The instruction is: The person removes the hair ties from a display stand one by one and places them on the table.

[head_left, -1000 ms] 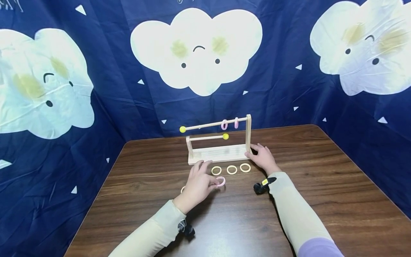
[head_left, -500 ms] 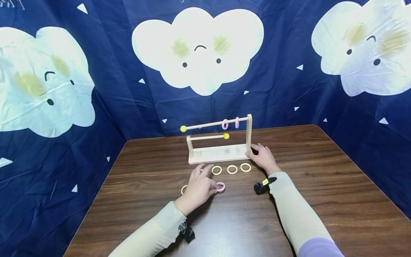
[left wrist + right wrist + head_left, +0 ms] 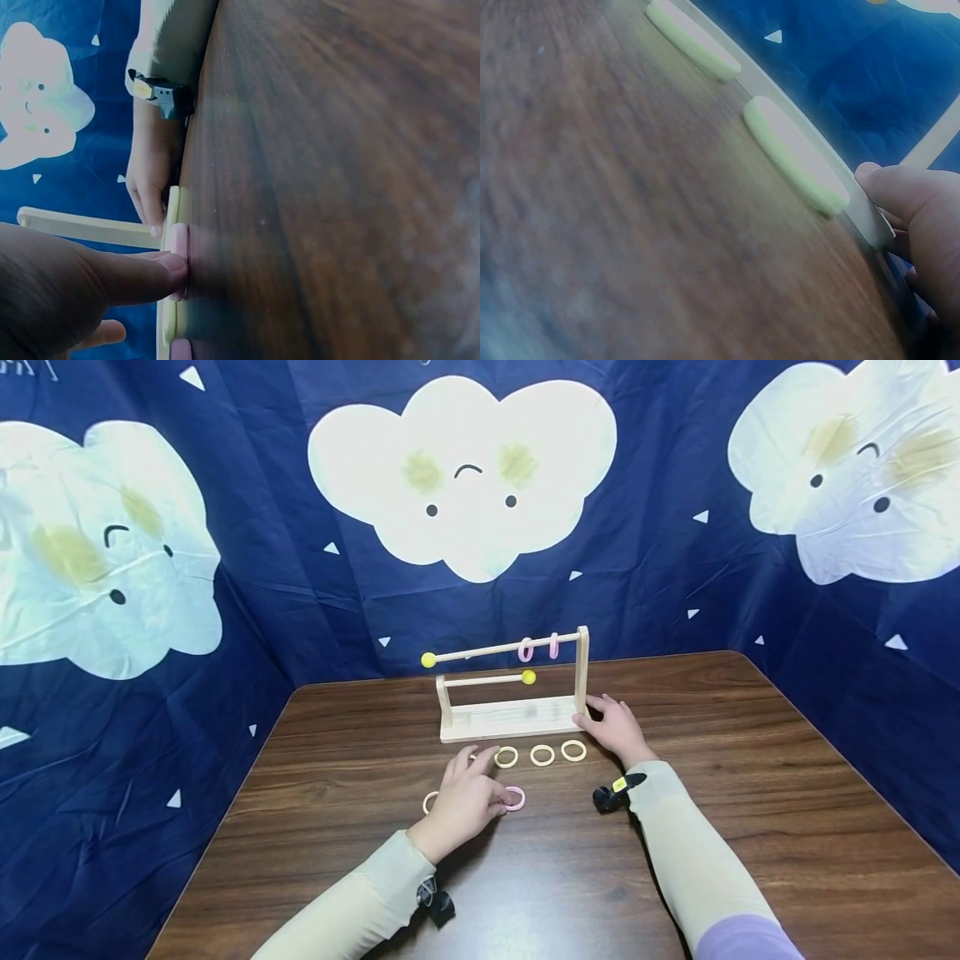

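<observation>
My left hand [image 3: 461, 797] pinches a pink ring [image 3: 523, 798] with thumb and fingers. The left wrist view shows this pink ring [image 3: 178, 238] down at the tabletop, under the thumb. My right hand [image 3: 617, 733] grips the right end of a wooden rack [image 3: 510, 720], its thumb on the front edge of the base and fingers behind. Two pink rings, a left one [image 3: 520, 652] and a right one [image 3: 553, 647], hang on the rack's upper rod. Three pale yellow rings [image 3: 542, 765] lie in a row before the base.
Another pale ring [image 3: 426, 804] lies left of my left hand, partly hidden by it. A bit of one more ring shows behind its fingers. Yellow balls cap the upper rod [image 3: 428, 660] and lower rod [image 3: 528, 677]. A blue cloud-print curtain [image 3: 360, 602] hangs behind the brown table [image 3: 750, 793].
The left hand has brought the pink ring slightly toward me and down to the table, where it lies flatter. The right hand stays at the rack.
</observation>
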Action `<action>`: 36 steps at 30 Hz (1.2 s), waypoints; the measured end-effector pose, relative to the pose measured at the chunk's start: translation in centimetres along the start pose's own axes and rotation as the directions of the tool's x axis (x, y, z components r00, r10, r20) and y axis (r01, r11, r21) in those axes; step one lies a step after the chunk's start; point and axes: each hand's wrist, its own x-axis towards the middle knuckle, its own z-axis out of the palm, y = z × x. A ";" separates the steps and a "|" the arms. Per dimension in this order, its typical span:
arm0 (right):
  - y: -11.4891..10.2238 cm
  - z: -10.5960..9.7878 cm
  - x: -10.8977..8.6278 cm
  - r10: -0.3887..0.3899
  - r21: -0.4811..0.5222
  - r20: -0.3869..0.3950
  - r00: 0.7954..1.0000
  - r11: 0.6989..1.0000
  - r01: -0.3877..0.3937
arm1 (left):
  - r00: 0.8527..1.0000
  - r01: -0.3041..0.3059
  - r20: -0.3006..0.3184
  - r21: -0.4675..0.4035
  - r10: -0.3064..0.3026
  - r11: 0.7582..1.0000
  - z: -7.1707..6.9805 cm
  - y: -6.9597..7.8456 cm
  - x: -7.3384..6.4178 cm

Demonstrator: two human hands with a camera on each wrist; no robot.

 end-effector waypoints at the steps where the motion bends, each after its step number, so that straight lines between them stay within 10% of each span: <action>1: 0.0 0.0 0.0 0.000 -0.001 0.000 1.000 1.000 0.000 | 1.000 0.005 0.008 -0.004 -0.005 1.000 -0.1 0.0 0.0; 11: -0.2 0.0 0.0 0.002 0.004 -0.002 1.000 1.000 -0.002 | 0.996 0.084 0.037 -0.162 -0.079 0.983 -2.3 -0.8 2.7; 20: -0.3 -0.1 -0.1 0.001 0.003 -0.002 1.000 1.000 -0.001 | 0.975 0.178 -0.044 -0.423 -0.217 0.888 -4.8 -1.5 6.4; 33: -0.3 -0.1 -0.2 0.006 0.003 0.009 1.000 1.000 -0.006 | 0.915 0.225 -0.091 -0.694 -0.392 0.684 -5.2 -1.4 10.0; 36: -0.3 -0.2 -0.2 0.006 0.004 0.004 1.000 1.000 -0.006 | 0.898 0.231 -0.066 -0.771 -0.435 0.593 -5.2 -1.1 11.0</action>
